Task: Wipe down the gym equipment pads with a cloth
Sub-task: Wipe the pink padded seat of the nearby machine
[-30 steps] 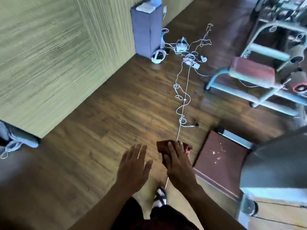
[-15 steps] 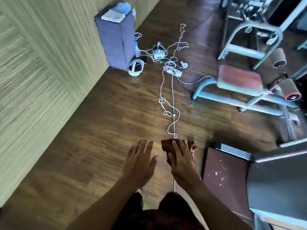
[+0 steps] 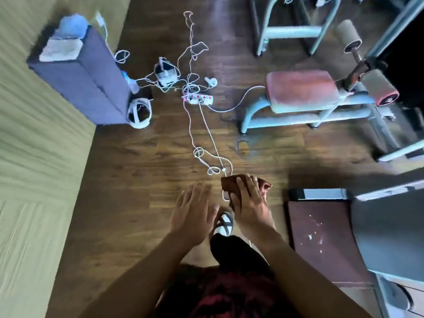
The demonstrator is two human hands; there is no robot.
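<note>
My right hand (image 3: 250,203) grips a folded brown cloth (image 3: 229,183) held out in front of me above the floor. Just left of it my left hand (image 3: 192,214) is spread flat, fingers apart, holding nothing. A worn red seat pad (image 3: 300,89) on a pale blue steel frame stands at the far right, with two brown roller pads (image 3: 378,87) beside it. A dark red pad (image 3: 321,235) flecked with white lies close at my lower right, next to a grey panel (image 3: 390,232).
White cables (image 3: 206,143) and a power strip (image 3: 199,98) trail across the wooden floor ahead. A purple block (image 3: 87,79) and a white headset (image 3: 140,113) stand by the green wall at left. My sandalled foot (image 3: 224,223) shows below my hands.
The view has advanced toward the red seat pad and cables, which now sit lower and larger. Both hands keep the same pose, the right still holding the cloth.
</note>
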